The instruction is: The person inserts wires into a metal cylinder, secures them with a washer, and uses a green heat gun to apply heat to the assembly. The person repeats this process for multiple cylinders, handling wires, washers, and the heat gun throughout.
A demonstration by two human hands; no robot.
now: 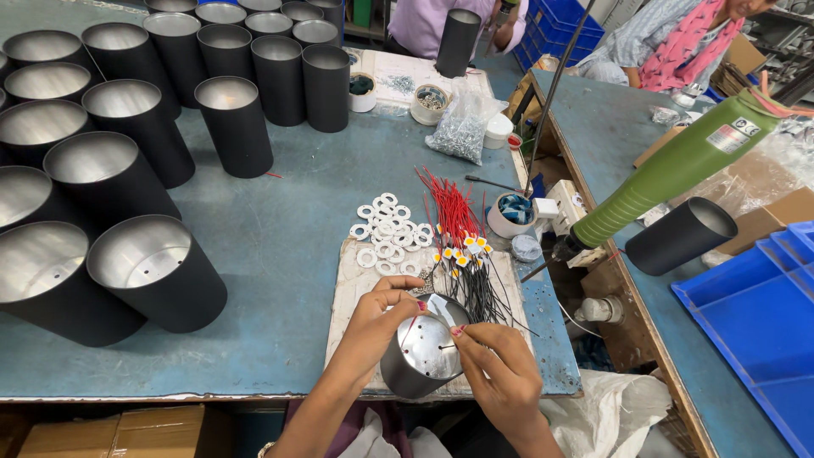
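Cylindrical housing (421, 356), black outside with a matte aluminium end plate facing up, lies tilted at the near edge of the blue-grey workbench (297, 220), resting on a worn cardboard pad (352, 293). Left hand (377, 318) curls around the upper left rim of the housing, fingers closed on its wall. Right hand (500, 369) grips the right rim, thumb and forefinger pinched narrow at the plate edge; thin black and red leads run under these fingers, and whether the pinch holds one cannot be told.

Just beyond the housing lies a bundle of wire leads (458, 229), red insulation at the far ends, black at the near ends, each ending near a small square yellow chip (462, 254). Flat white plastic rings (386, 229) lie in a loose heap touching the bundle's left side.

Open black cylinders (153, 271) with brushed metal interiors stand upright in rows across the left half and far left corner of the bench. A clear bag of small metal screws (462, 127) sits toward the far edge. A green ribbed power screwdriver (670, 174) hangs angled over the right edge, beside another black cylinder (682, 236) lying on its side on the adjoining bench.
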